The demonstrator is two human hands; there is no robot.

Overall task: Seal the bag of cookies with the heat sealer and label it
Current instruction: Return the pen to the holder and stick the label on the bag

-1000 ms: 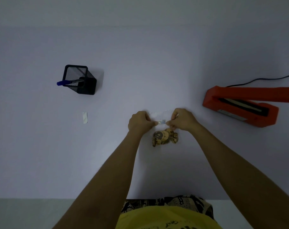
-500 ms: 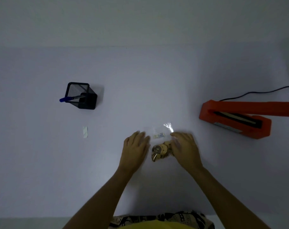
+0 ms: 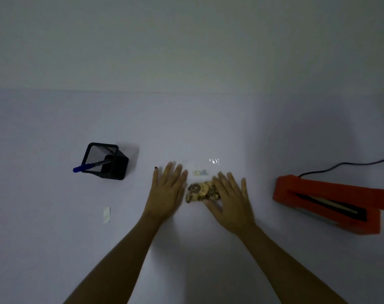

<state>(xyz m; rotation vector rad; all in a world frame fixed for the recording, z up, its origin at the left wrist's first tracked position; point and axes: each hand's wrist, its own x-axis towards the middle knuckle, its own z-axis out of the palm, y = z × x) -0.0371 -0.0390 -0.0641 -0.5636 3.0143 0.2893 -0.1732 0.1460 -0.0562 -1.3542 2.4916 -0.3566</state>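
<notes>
A clear bag of cookies [image 3: 198, 191] lies flat on the white table, with a small white label [image 3: 200, 172] stuck on its upper part. My left hand [image 3: 166, 194] rests flat and open just left of the bag, fingers spread. On the bag's right side my right hand [image 3: 229, 199] lies flat and open, its thumb edge touching the cookies. The orange heat sealer [image 3: 331, 204] sits at the right with its arm raised.
A black mesh pen holder [image 3: 105, 161] with a blue pen [image 3: 86, 167] stands at the left. A small white backing strip [image 3: 106, 214] lies in front of it. The sealer's black cord [image 3: 349, 165] runs off to the right.
Both hands let go of the label on the bag, opened and drew back to lie flat on either side of the bag. The view has tilted upward.
</notes>
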